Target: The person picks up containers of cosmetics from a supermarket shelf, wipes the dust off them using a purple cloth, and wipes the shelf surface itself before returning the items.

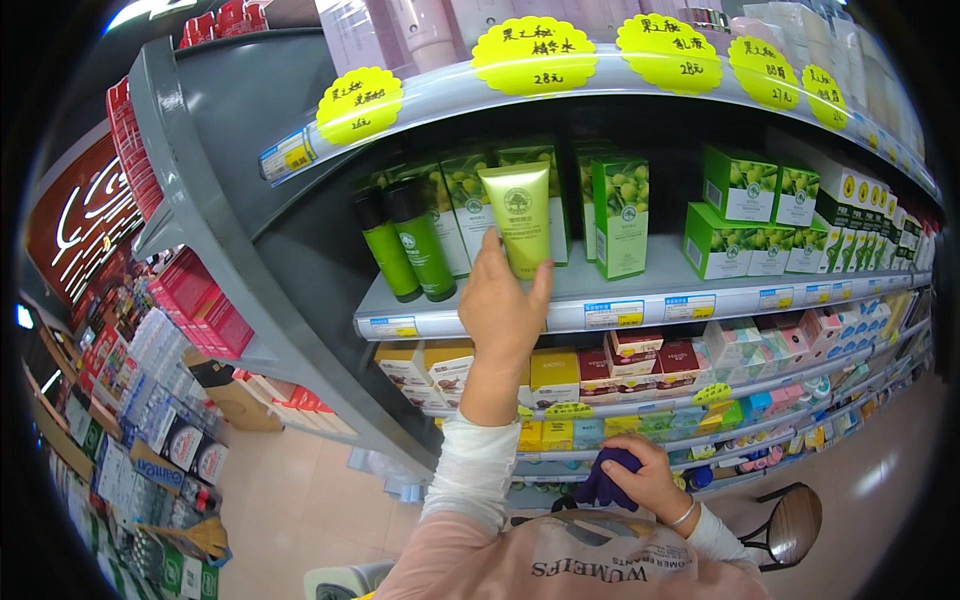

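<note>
My left hand (506,300) reaches up to the shelf and has its fingers around the lower part of a light green squeeze tube (519,217). The tube stands upright on its cap end, close to the shelf's front edge. To its left are two dark green bottles with black caps (421,244). Green-and-white cartons (466,202) stand behind the tube, and another tall carton (621,217) is to its right. Low in front of my body, my right hand (645,480) grips a bunched purple cloth (609,480).
Stacked green boxes (739,187) fill the right of this shelf (660,259). Yellow price tags (534,56) hang from the shelf above. Lower shelves hold boxed goods (555,375). A grey upright panel (300,300) borders the left side. A round stool (793,525) stands at lower right.
</note>
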A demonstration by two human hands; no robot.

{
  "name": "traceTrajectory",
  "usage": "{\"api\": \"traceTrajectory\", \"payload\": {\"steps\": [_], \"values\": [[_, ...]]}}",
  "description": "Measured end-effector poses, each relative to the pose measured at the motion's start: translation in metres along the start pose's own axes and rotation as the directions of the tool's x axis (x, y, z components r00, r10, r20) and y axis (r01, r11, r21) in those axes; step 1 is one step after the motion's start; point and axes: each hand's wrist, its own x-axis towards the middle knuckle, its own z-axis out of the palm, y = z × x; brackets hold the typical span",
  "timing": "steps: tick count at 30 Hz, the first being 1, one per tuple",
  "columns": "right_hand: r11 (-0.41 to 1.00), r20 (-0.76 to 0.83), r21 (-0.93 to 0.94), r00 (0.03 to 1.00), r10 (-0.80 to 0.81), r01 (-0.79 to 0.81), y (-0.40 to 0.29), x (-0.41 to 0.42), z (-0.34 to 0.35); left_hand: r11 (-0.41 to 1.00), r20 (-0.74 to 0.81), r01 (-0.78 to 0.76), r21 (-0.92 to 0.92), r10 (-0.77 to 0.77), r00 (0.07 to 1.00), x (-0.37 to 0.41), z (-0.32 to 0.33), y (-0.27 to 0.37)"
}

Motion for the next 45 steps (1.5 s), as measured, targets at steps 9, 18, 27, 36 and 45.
{"api": "traceTrajectory", "payload": {"steps": [9,18,27,36,45], "values": [[1.0,-0.003,-0.006,1.0,0.03,-0.03,0.003,-0.004,0.002,0.994,0.189,0.108,-0.007,-0.105,0.976,0.005,0.0,0.009],[0.999,0.002,-0.032,0.999,0.036,-0.036,-0.001,-0.004,0.007,0.988,0.241,0.147,-0.05,-0.131,0.962,0.008,0.002,0.011],[0.997,0.03,-0.038,0.997,0.073,-0.072,-0.004,-0.004,0.017,0.998,0.23,0.053,0.02,-0.056,0.972,0.01,0.008,0.007],[0.997,0.038,-0.047,0.997,0.067,-0.065,-0.009,-0.005,0.023,0.998,0.311,0.066,0.005,-0.064,0.948,0.017,0.005,0.006],[0.996,0.017,-0.056,0.997,0.072,-0.071,-0.005,-0.008,0.026,0.993,0.184,0.062,-0.102,-0.042,0.982,0.001,-0.01,0.003]]}}
